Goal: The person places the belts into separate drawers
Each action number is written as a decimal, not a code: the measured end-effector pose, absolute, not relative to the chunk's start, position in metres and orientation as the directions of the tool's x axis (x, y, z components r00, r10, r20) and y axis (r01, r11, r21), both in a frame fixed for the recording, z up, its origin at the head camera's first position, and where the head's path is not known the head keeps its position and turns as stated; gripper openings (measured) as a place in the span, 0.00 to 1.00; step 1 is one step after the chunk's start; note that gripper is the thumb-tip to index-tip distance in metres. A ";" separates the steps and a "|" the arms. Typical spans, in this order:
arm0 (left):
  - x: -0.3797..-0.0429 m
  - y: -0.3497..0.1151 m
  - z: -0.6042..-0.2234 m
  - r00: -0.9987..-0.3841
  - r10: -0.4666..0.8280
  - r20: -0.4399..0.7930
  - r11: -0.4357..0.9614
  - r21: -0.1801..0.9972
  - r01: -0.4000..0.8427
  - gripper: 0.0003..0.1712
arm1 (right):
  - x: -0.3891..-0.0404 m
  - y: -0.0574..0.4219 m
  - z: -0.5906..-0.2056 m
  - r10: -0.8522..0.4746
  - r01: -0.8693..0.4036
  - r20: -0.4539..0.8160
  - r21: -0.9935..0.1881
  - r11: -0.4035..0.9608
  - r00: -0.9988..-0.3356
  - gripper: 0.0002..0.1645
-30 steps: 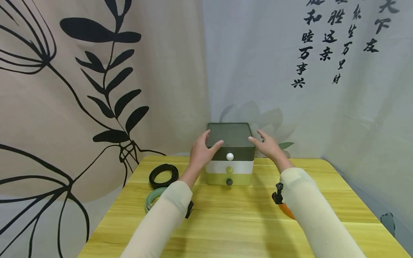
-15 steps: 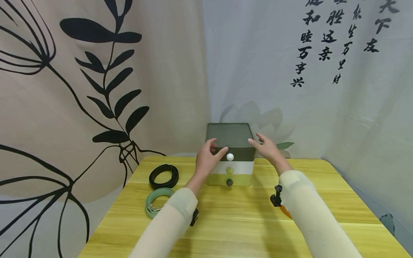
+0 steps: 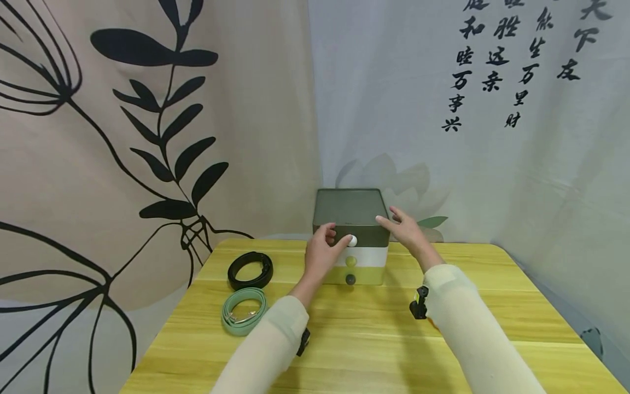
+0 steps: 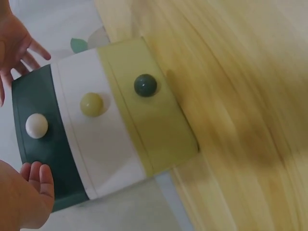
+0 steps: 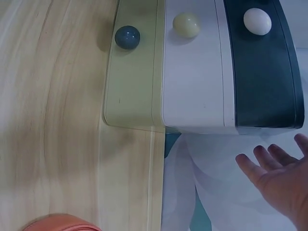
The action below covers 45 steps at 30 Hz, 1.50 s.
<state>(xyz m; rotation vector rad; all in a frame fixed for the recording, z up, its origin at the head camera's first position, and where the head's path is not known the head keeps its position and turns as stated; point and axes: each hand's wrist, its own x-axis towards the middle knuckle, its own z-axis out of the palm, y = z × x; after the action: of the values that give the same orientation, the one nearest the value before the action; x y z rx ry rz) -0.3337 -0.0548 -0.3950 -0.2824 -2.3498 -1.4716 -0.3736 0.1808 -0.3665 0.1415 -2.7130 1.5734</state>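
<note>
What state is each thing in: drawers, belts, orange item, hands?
Top drawer: closed
Middle drawer: closed
Bottom drawer: closed
Black belt: coiled
Green belt: coiled
Orange item: mostly hidden, cannot tell
Left hand: fingers bent, holding nothing
Right hand: fingers spread, holding nothing

The place seemed to be a corner of a room, perhaps a home, but I could not tell this for certain. Hanging beige cloth (image 3: 266, 137) with a black leafy plant print (image 3: 133, 48) and pale cloth (image 3: 374, 98) with Chinese calligraphy (image 3: 492, 81) surrounded a wood-grain table (image 3: 364, 350). On it, a small three-drawer box (image 3: 349, 205) gave a rather domestic impression.
</note>
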 end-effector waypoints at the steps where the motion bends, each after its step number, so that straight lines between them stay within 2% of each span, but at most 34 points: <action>1: -0.335 -0.053 -0.397 -0.918 -0.026 0.395 0.437 0.831 0.344 0.35 | -0.375 0.181 -0.367 -0.079 -0.079 0.046 -0.870 0.487 -0.996 0.54; 11: -0.345 -0.036 -0.412 -0.927 -0.091 0.363 0.388 0.870 0.303 0.32 | -0.390 0.187 -0.374 -0.096 -0.079 0.040 -0.889 0.451 -0.995 0.50; 18: -0.348 -0.028 -0.416 -0.912 -0.123 0.391 0.391 0.864 0.318 0.29 | -0.396 0.189 -0.377 -0.104 -0.087 0.047 -0.903 0.421 -0.993 0.47; 30: -0.354 -0.021 -0.427 -0.901 -0.177 0.397 0.387 0.869 0.307 0.26 | -0.395 0.187 -0.388 -0.123 -0.063 0.030 -0.958 0.280 -0.992 0.46; 39: -0.329 -0.002 -0.428 -0.891 -0.229 0.393 0.383 0.877 0.288 0.26 | -0.381 0.196 -0.392 -0.151 -0.057 0.026 -0.977 0.204 -0.988 0.46; 45: -0.329 0.004 -0.430 -0.885 -0.242 0.398 0.378 0.879 0.291 0.26 | -0.377 0.196 -0.386 -0.159 -0.028 0.005 -0.989 0.148 -0.987 0.45</action>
<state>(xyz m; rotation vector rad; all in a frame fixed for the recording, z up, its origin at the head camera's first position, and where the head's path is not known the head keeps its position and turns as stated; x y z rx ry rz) -0.3292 0.0036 -0.4298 -0.0428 -2.1769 -1.5259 -0.3768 0.1962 -0.3861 0.2013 -2.4541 2.1092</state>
